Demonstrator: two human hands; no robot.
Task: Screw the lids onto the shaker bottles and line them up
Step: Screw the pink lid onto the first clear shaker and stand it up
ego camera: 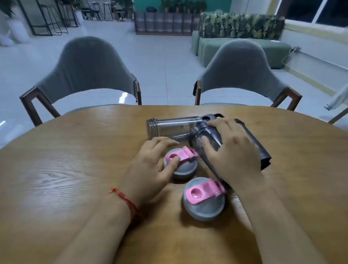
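Observation:
Two grey lids with pink flip caps lie on the wooden table [69, 167]. My left hand [148, 168] grips the farther lid [184, 167] from its left side, thumb on the pink cap. The nearer lid [204, 202] lies untouched. A clear shaker bottle [169, 128] lies on its side, threaded mouth pointing left. My right hand [233, 153] closes over a second, dark-tinted bottle [206, 139] that lies tilted beside it. A third dark bottle [257, 148] lies behind my right hand, mostly hidden. A dark lid [211, 117] shows at the far end.
Two grey upholstered chairs with wooden arms [88, 73] [242, 75] stand at the table's far edge. Bare wood spreads to the left and right of the bottles. A green sofa [270, 50] sits beyond on the tiled floor.

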